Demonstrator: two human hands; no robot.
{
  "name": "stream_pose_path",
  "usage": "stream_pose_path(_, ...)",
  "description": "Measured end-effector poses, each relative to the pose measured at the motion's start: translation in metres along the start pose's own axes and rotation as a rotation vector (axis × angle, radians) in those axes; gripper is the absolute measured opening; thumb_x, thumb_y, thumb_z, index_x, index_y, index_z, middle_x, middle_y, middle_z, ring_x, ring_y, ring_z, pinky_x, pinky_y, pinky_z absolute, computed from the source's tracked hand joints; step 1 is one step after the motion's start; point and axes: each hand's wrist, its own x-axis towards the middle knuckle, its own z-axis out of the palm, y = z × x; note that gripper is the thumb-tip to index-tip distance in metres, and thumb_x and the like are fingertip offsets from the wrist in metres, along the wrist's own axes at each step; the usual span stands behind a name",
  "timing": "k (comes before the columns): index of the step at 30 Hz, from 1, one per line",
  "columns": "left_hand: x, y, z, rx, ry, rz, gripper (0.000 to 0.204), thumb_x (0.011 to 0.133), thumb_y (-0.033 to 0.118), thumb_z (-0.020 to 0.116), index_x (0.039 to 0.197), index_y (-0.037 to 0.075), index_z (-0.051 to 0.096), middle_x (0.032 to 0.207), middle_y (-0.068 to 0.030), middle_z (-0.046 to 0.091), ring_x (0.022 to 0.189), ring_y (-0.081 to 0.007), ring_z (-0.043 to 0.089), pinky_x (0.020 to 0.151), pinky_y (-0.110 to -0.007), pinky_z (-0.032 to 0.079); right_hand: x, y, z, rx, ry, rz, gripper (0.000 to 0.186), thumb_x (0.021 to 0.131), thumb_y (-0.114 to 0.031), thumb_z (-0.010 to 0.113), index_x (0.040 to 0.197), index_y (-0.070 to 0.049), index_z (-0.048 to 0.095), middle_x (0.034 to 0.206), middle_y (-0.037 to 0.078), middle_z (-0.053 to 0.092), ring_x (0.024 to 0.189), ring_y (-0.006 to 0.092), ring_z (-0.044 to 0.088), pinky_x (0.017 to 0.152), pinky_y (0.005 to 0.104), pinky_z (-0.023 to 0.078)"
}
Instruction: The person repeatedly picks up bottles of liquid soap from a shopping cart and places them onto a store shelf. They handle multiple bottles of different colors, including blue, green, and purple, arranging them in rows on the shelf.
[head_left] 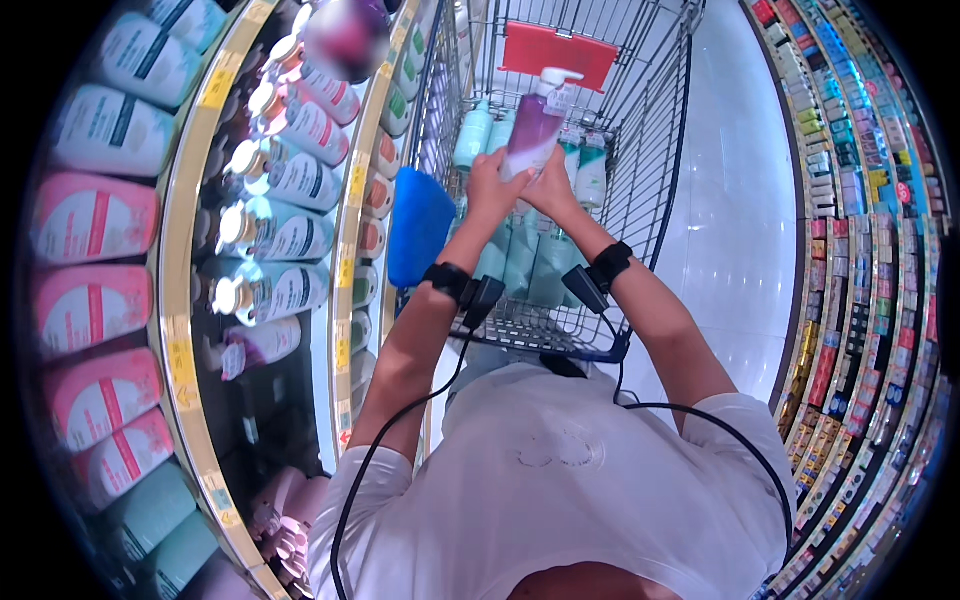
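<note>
Between both hands, over the shopping cart [672, 190], I hold a purple and white pump bottle [535, 130] with a white pump head, tilted slightly to the right. My left hand [493, 186] wraps its lower left side, and my right hand [553, 183] grips its lower right side. Below and behind them, several green pump bottles [473, 137] stand in the cart. Darker green-and-white bottles [592, 172] are at its right. More green bottles [548, 265] fill the near part, partly hidden by my arms.
Shelves on the left carry rows of pump bottles [290, 235] and pink packs [95, 220]. A purple-white bottle [262, 345] lies on its side there. A blue object [420, 225] hangs at the cart's left side. On the right, past the white floor [735, 200], stand shelves of small products [850, 300].
</note>
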Motion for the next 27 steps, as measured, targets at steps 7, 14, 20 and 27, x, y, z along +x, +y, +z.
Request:
stream_pose_path(7, 0.018, -0.111, 0.157, -0.428, -0.208, -0.343, 0.05, 0.085, 0.027, 0.061, 0.123, -0.004, 0.052, 0.114, -0.0269, 0.058, 0.106, -0.0359, 0.058, 0.091, -0.038, 0.045, 0.021, 0.133, -0.018, -0.227, -0.198, 0.667, 0.084, 0.053, -0.034, 0.086, 0.114, 0.009, 0.046, 0.109, 0.023, 0.059, 0.1, 0.0311, 0.061, 0.083, 0.0361, 0.05)
stream_pose_path(14, 0.006, -0.128, 0.191, -0.482, -0.317, -0.459, 0.052, 0.09, 0.028, 0.057, 0.129, -0.004, 0.046, 0.113, -0.0209, 0.06, 0.102, -0.0248, 0.059, 0.089, -0.032, 0.044, 0.029, 0.228, -0.009, -0.564, -0.339, 0.874, 0.107, 0.049, -0.051, 0.084, 0.118, 0.016, 0.037, 0.117, 0.031, 0.053, 0.109, 0.038, 0.056, 0.09, 0.0377, 0.048)
stream_pose_path(20, 0.017, -0.129, 0.179, -0.633, -0.482, -0.588, 0.06, 0.094, 0.034, 0.052, 0.138, -0.003, 0.036, 0.138, -0.0165, 0.044, 0.128, -0.023, 0.041, 0.105, -0.03, 0.03, 0.036, 0.244, -0.002, -0.585, -0.405, 0.985, 0.111, 0.05, -0.051, 0.084, 0.124, 0.014, 0.031, 0.125, 0.033, 0.045, 0.116, 0.041, 0.05, 0.094, 0.0391, 0.046)
stream_pose_path(27, 0.006, -0.149, 0.192, -0.524, -0.43, -0.487, 0.062, 0.094, 0.035, 0.051, 0.14, -0.002, 0.034, 0.142, -0.0175, 0.039, 0.132, -0.0236, 0.036, 0.108, -0.031, 0.027, 0.026, 0.241, 0.009, -0.722, -0.359, 0.95, 0.111, 0.057, -0.047, 0.082, 0.132, 0.009, 0.025, 0.131, 0.032, 0.037, 0.12, 0.0415, 0.045, 0.097, 0.0408, 0.043)
